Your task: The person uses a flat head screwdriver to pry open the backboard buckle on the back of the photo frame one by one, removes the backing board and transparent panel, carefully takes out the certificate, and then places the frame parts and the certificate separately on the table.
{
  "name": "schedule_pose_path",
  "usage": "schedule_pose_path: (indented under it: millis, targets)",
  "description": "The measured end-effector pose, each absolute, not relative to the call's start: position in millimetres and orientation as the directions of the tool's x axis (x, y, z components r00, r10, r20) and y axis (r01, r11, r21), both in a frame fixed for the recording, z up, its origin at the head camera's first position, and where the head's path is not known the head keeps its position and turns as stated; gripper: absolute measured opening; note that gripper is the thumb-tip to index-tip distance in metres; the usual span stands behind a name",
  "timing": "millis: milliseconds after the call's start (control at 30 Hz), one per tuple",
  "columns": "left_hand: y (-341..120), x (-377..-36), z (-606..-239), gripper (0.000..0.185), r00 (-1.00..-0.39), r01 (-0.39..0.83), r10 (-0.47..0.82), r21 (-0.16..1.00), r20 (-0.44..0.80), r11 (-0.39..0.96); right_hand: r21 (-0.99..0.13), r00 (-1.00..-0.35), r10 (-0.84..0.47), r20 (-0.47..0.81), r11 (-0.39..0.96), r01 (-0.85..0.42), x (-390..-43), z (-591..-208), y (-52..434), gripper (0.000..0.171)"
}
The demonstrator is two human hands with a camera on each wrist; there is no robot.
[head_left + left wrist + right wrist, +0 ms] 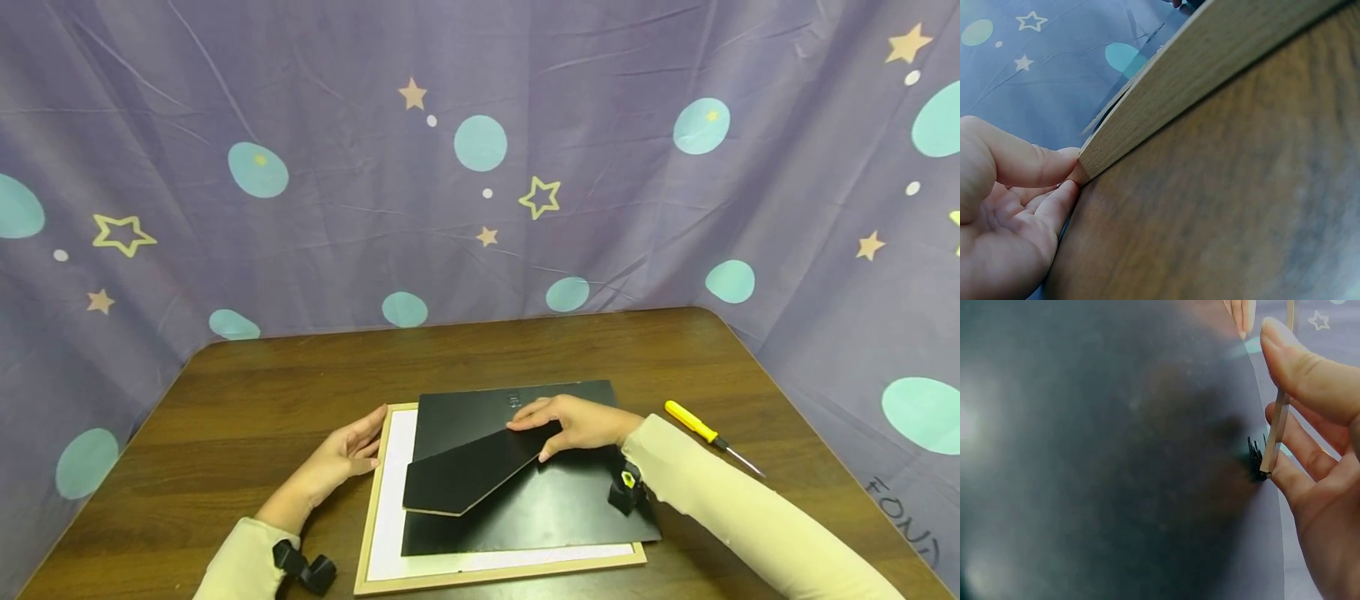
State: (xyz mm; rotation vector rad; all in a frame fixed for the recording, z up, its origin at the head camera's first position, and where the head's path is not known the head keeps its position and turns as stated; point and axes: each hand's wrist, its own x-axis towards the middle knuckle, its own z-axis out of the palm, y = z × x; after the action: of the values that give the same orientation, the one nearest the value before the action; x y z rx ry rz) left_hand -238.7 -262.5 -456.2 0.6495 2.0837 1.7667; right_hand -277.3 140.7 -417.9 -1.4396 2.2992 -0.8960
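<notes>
A light wooden picture frame (371, 517) lies on the table with a white sheet (393, 467) inside. Across it, shifted to the right, lies a glossy black backing board (577, 508). My right hand (573, 423) pinches a black easel stand (465, 475), thumb on one side and fingers on the other. The stand is tilted over the board; its wide end points left. At the frame's left side, my left hand (341, 454) touches the wood near the far corner with thumb and fingertips. The right wrist view shows the stand's thin edge (1279, 425) between thumb and fingers.
A screwdriver (693, 422) with a yellow handle lies on the right of the brown wooden table (285, 392). A small metal hanger (513, 400) sits near the board's far edge. Behind the table hangs a purple curtain (337, 208) with stars and dots.
</notes>
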Motion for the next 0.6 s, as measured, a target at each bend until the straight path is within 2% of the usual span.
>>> schedule_pose_path:
  millis: [267, 600]
  targets:
    - [-262.2, -238.3, -457.1, 0.078, -0.85, 0.109, 0.527, 0.985, 0.025, 0.13, -0.65, -0.493, -0.869, 0.04, 0.352, -0.673, -280.1, -419.2, 146.9, 0.06]
    - [-261.4, -239.5, -457.9, 0.081, -0.855, 0.116, 0.519, 0.983, 0.026, 0.142, -0.578, -0.518, -0.855, 0.002, 0.422, -0.698, -276.9, -417.0, 139.8, 0.059]
